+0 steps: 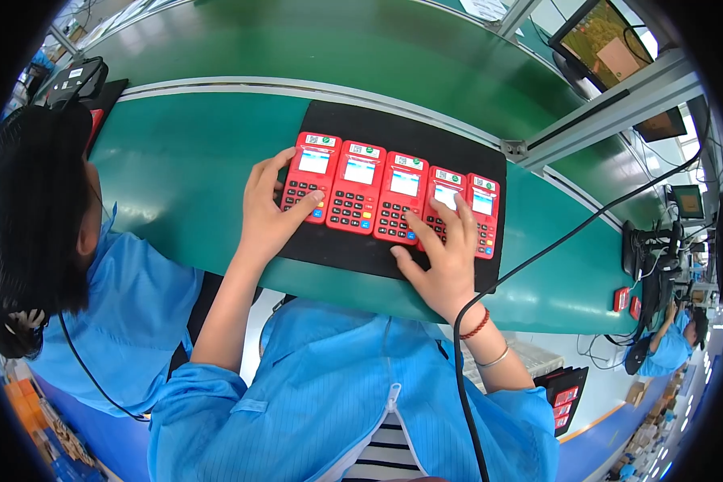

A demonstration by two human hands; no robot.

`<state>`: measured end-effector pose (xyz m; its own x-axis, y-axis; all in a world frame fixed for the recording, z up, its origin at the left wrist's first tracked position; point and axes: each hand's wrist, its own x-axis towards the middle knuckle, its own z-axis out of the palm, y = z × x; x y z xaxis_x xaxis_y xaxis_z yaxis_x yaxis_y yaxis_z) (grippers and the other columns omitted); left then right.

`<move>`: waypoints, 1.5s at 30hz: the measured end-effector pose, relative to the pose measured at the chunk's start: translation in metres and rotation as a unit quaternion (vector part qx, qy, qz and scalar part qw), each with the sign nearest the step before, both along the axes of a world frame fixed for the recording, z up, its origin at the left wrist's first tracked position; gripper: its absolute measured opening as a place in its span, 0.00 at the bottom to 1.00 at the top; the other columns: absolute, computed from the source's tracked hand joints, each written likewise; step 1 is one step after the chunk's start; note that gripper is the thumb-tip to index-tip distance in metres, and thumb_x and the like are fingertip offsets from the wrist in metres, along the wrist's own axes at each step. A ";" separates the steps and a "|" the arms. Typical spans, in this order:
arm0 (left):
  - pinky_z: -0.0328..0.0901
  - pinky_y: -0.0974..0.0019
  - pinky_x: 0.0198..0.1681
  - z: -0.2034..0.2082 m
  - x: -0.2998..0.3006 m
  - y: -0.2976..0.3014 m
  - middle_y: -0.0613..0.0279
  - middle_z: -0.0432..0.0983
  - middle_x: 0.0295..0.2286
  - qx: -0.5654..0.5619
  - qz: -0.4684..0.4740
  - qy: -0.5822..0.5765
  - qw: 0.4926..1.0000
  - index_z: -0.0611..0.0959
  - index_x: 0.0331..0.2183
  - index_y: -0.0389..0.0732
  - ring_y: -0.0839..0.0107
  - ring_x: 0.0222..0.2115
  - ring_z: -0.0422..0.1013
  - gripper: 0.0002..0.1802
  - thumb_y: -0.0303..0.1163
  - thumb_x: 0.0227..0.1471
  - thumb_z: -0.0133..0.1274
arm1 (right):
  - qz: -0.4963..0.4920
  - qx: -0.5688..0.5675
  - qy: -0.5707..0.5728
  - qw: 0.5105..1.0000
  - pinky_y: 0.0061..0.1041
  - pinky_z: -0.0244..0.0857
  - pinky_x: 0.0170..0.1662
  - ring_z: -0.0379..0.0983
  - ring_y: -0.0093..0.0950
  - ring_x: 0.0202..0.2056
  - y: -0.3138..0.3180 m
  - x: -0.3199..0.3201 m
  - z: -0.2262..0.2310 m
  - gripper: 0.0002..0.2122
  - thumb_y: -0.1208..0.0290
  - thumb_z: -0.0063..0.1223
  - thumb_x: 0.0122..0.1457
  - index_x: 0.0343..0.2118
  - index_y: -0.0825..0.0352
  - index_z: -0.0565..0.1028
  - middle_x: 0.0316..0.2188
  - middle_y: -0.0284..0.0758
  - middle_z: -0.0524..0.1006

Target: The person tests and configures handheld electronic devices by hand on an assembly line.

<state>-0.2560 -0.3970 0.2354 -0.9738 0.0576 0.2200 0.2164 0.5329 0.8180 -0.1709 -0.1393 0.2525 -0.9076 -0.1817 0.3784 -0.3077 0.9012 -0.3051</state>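
Several red card payment terminals lie side by side, screens lit, on a black mat (pixel 361 259). My left hand (pixel 267 210) is at the leftmost terminal (pixel 323 143). Its thumb rests on the lower keypad, while the index finger lies along the terminal's left edge; the other fingers are partly hidden. Over the fourth terminal (pixel 445 177) is my right hand (pixel 446 261), its fingers spread. Its fingertips reach that terminal's screen and the lower right of the middle terminal (pixel 404 183). My right hand partly covers the keypads of the fourth and rightmost terminal (pixel 483 199).
A black cable (pixel 554 241) hangs across the right side, passing in front of my right wrist. Close on my left sits a person in blue (pixel 128 305). A metal frame post (pixel 610 108) rises at the back right. Two small red devices (pixel 622 300) lie on the green bench's right end.
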 end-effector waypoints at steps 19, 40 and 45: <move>0.63 0.66 0.44 -0.005 -0.004 0.008 0.59 0.67 0.48 0.030 0.006 0.017 0.999 0.74 0.53 0.46 0.69 0.41 0.67 0.35 0.31 0.40 0.66 | 0.065 -0.028 -0.002 0.997 0.52 0.51 0.60 0.51 0.50 0.62 -0.031 -0.017 -0.004 0.21 0.68 0.65 0.48 0.48 0.56 0.77 0.56 0.42 0.63; 0.61 0.68 0.48 -0.011 -0.004 0.005 0.60 0.71 0.46 0.055 0.036 0.013 0.998 0.78 0.49 0.43 0.73 0.41 0.68 0.23 0.36 0.51 0.60 | -0.214 -0.141 0.036 0.966 0.44 0.56 0.58 0.61 0.46 0.57 0.075 0.028 -0.019 0.04 0.73 0.59 0.56 0.33 0.64 0.81 0.47 0.40 0.72; 0.61 0.67 0.48 -0.010 -0.004 0.007 0.59 0.70 0.46 0.074 0.035 0.014 0.997 0.78 0.49 0.43 0.72 0.42 0.68 0.23 0.36 0.51 0.60 | -0.212 -0.145 0.056 0.965 0.42 0.56 0.59 0.62 0.44 0.57 0.080 0.029 -0.025 0.05 0.72 0.59 0.56 0.34 0.63 0.81 0.46 0.38 0.73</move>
<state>-0.2596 -0.3897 0.2251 -0.9678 -0.0443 0.2479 0.2068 0.4221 0.8827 -0.1424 -0.0591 0.2277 -0.8278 0.3242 0.4579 0.0235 0.8355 -0.5490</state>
